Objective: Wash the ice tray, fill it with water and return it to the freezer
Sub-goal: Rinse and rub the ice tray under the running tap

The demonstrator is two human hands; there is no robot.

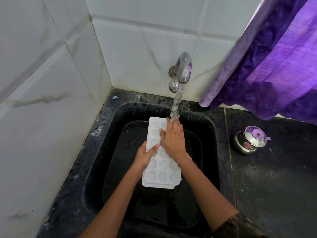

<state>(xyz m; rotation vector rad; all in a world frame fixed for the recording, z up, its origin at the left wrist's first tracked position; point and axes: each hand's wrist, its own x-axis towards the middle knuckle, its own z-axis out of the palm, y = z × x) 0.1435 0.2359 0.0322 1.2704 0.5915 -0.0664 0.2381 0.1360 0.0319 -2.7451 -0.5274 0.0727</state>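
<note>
White marbled wall tiles [42, 83] on your far left, black speckled sink [106, 134] set in the corner. Your left hand [145, 156] grips the left long edge of the ice tray [162, 172], thumb curled over the top, fingers hidden beneath. Tray is white, cells up, held over the sink bowl, far end toward the tap. Your right hand [173, 140] lies flat on the tray's far half, fingers straight, holding nothing, and it covers several cells. Water [176, 103] from the chrome tap [182, 69] hits those fingertips. Thin bracelet [184, 159] on right wrist. Purple curtain [265, 66] hangs at right above the black counter [274, 186]. Small lidded steel pot [250, 140] stands there, well apart from the sink, its red sticker too small to read
</note>
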